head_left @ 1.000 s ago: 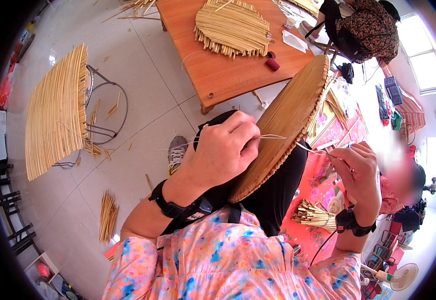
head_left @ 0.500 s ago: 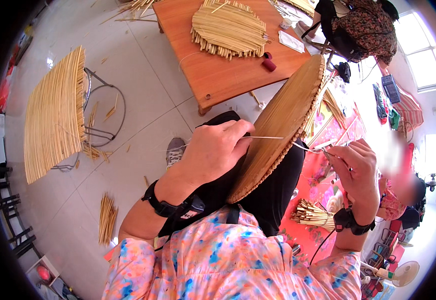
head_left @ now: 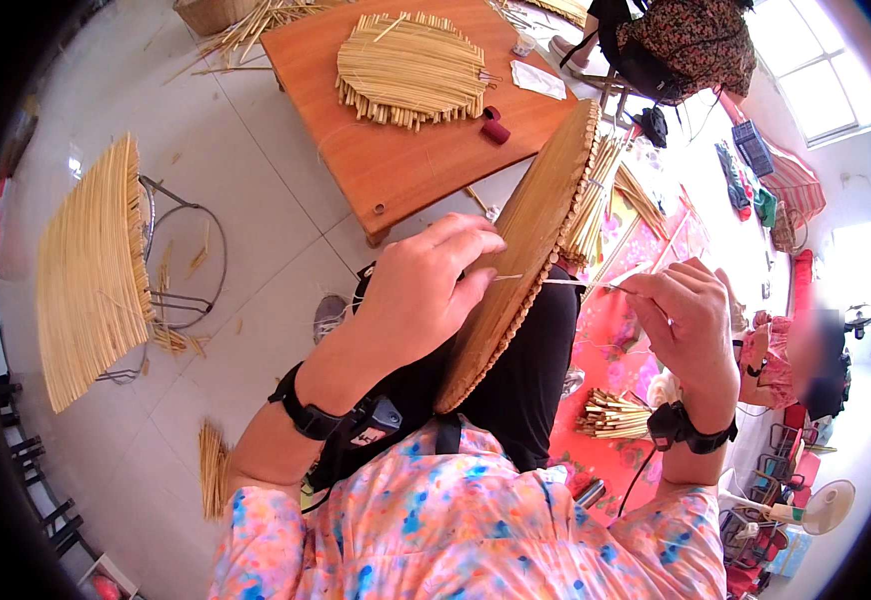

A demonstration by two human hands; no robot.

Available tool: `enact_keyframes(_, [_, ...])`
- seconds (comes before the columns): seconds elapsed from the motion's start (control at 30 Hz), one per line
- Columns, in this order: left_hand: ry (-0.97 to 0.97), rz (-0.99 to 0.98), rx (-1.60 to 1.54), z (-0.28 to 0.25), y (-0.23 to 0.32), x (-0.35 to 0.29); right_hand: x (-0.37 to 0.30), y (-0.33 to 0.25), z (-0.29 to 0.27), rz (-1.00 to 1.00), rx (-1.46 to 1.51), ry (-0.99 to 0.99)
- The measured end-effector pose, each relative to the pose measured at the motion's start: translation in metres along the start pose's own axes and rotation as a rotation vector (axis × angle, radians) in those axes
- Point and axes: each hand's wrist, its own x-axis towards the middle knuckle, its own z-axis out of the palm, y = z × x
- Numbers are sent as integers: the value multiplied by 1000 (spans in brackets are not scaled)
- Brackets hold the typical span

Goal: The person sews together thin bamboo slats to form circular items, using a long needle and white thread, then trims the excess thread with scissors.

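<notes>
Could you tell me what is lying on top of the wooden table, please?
On the table lie a round straw mat, a dark red spool and a white scrap. Whatever is under the mat is covered.

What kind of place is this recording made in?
Likely a home craft workshop for straw weaving: a woven mat on a low wooden table, loose stalk bundles on the tiled floor.

Just one view here, a head-worn fisheye looking steeply down the wearer's chest, so the left hand (head_left: 426, 300) and right hand (head_left: 691, 320) sit really close, mid-frame. Further out it catches the tiled floor (head_left: 256, 200) and a low wooden table (head_left: 406, 160) up top. Straight lines curve hard toward the dark round rim.
</notes>
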Motion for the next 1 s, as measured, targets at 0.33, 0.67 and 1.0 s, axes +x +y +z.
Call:
enact_keyframes(0.33, [11, 72, -31, 6, 21, 14, 0, -1, -1, -41, -4, 36])
enact_keyframes(0.67, [-13, 105, 171, 18, 20, 22, -6, -1, 3, -45, 19, 49])
enact_keyframes(1.0, [-290, -386, -272, 14, -11, 1, -16, 6, 28, 44, 120, 7])
